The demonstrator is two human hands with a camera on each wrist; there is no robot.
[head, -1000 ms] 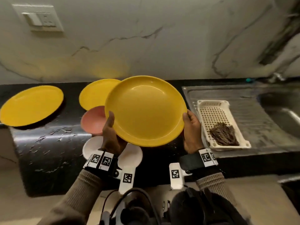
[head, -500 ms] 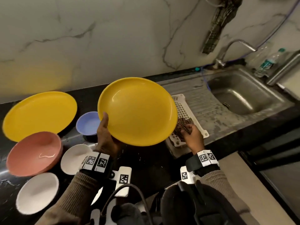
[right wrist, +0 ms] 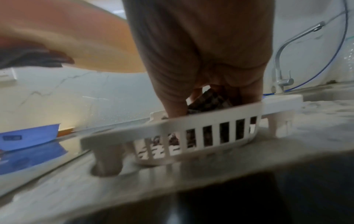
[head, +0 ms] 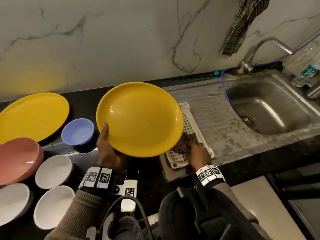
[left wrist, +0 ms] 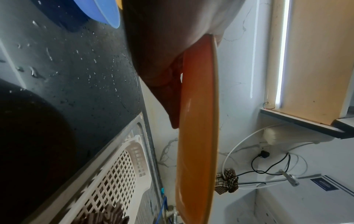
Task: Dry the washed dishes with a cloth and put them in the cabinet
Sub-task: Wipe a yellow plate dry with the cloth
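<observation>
Taking the held plate as landmark: far to its left a second yellow plate lies flat on the black desk, and below that one sit a pink bowl and three white bowls — all left of and nearer than the held plate. A blue bowl stands just left of the plate, close beside the left hand.

The left hand grips the plate at its lower-left rim, thumb over the face and fingers curled beneath, as the left wrist view shows; the plate is held off the desk, tilted toward the person. Water drops speckle the desk under it.

Right of the plate, partly hidden by its edge, a white slotted tray rests on the steel drainboard. In the tray lies a checked cloth, just under the plate's lower-right rim — the right hand is closed on it, fingers curled down into the tray. Further right are the sink and the tap, with another checked cloth hanging on the wall above.
</observation>
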